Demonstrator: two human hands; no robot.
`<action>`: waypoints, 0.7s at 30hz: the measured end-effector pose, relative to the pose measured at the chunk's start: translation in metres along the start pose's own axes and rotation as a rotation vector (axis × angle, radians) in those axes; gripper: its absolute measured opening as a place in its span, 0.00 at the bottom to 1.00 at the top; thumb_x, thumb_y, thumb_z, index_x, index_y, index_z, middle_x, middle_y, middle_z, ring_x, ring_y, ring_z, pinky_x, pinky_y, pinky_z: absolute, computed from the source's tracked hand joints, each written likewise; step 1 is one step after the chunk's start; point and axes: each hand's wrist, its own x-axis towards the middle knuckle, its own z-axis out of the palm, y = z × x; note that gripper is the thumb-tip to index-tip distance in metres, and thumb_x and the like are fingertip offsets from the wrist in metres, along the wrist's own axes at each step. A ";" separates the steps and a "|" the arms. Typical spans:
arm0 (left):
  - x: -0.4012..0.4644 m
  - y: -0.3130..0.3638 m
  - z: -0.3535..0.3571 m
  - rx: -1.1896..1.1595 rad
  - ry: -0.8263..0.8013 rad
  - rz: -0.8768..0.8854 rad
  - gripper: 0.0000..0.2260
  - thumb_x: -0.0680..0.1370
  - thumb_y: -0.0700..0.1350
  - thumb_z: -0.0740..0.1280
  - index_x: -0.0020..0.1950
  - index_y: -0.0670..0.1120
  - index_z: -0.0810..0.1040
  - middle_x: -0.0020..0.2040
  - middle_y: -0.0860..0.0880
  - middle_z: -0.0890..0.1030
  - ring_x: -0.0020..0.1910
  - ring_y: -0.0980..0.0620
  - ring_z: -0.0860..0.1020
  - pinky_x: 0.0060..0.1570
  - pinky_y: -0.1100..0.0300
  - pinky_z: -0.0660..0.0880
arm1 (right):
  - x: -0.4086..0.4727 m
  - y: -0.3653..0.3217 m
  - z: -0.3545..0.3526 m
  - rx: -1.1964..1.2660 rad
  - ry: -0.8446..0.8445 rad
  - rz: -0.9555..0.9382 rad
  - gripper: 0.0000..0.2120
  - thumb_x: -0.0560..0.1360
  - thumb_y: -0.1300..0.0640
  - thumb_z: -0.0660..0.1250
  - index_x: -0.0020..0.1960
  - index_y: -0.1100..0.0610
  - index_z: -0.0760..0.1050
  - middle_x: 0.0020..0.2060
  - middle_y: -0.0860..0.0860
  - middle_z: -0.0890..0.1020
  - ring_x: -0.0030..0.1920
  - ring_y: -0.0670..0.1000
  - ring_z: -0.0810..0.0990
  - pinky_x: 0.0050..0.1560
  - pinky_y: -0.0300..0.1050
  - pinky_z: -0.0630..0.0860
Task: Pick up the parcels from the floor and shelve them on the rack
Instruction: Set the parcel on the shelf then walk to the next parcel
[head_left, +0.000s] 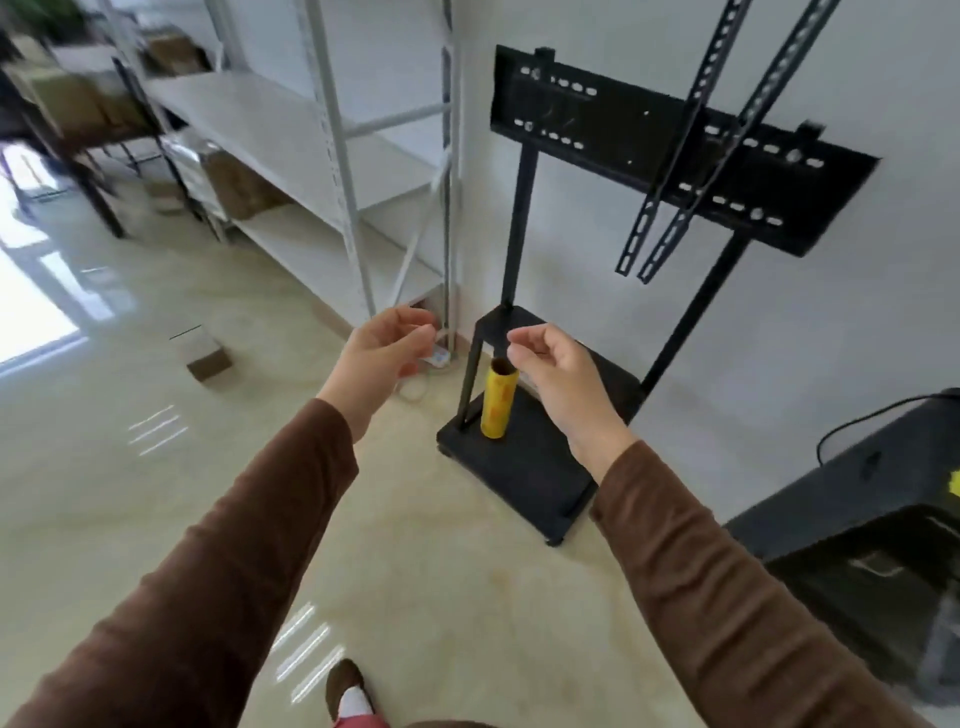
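Left hand, right hand empty; parcel on floor; boxes on rack.

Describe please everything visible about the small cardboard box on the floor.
The small cardboard box is brown, plain cardboard by its look, with a paler top face and a dark line along its upper edge. It sits closed on the glossy floor, left of the left hand, in front of the white rack. Nothing touches it.
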 end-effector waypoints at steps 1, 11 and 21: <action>0.006 -0.006 -0.022 -0.007 0.023 -0.007 0.06 0.81 0.42 0.67 0.58 0.48 0.81 0.50 0.49 0.83 0.47 0.54 0.82 0.51 0.58 0.77 | 0.012 -0.004 0.023 0.006 -0.034 0.002 0.05 0.82 0.56 0.68 0.56 0.52 0.80 0.51 0.48 0.82 0.52 0.43 0.80 0.54 0.36 0.75; 0.064 -0.053 -0.241 -0.021 0.291 -0.093 0.05 0.81 0.44 0.68 0.55 0.50 0.81 0.54 0.45 0.82 0.52 0.50 0.81 0.54 0.55 0.77 | 0.110 -0.031 0.250 0.000 -0.226 0.017 0.09 0.81 0.53 0.68 0.60 0.53 0.81 0.56 0.50 0.84 0.56 0.48 0.81 0.57 0.42 0.76; 0.136 -0.107 -0.343 -0.106 0.439 -0.236 0.05 0.82 0.43 0.67 0.56 0.48 0.80 0.53 0.46 0.81 0.49 0.52 0.80 0.53 0.56 0.76 | 0.217 -0.034 0.376 -0.032 -0.377 0.061 0.07 0.81 0.56 0.68 0.57 0.53 0.81 0.46 0.44 0.81 0.49 0.46 0.79 0.55 0.42 0.77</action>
